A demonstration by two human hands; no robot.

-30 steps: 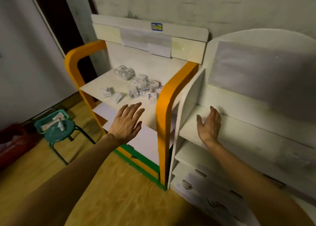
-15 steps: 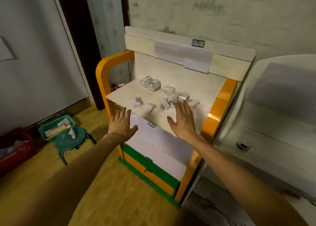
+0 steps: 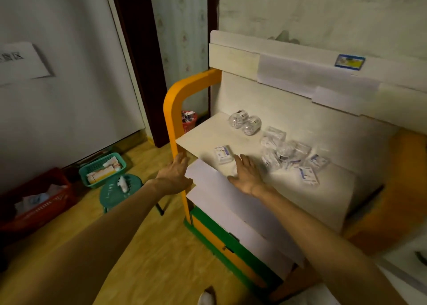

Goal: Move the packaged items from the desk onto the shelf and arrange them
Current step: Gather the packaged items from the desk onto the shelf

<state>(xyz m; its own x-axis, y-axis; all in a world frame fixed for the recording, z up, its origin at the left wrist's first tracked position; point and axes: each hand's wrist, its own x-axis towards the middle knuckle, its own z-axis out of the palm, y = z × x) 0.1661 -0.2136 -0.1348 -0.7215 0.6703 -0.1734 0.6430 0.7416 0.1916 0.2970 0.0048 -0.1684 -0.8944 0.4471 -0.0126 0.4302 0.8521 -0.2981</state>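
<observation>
Right hand [image 3: 246,177]: flat, fingers straight and together, palm down over the desk [image 3: 203,134] front edge; holds nothing.
Left hand [image 3: 176,173]: fingers extended, loosely together, against the orange side frame [image 3: 172,110] at the desk's front corner; holds nothing.
Small box [image 3: 223,154]: just beyond the right fingertips, slightly to their left; long axis runs away from the hand. Right hand is the nearer; judged the likely first pick.
Packet cluster [image 3: 292,158]: to the right of the right hand and farther back, clear wrappers overlapping, count not certain.
2 round clear containers [image 3: 245,121]: farthest from both hands, near the back panel.
Room: bare desktop lies between box and cluster; orange frame bounds the left, back panel the far side.
Shelf: off to the right, mostly out of view.
</observation>
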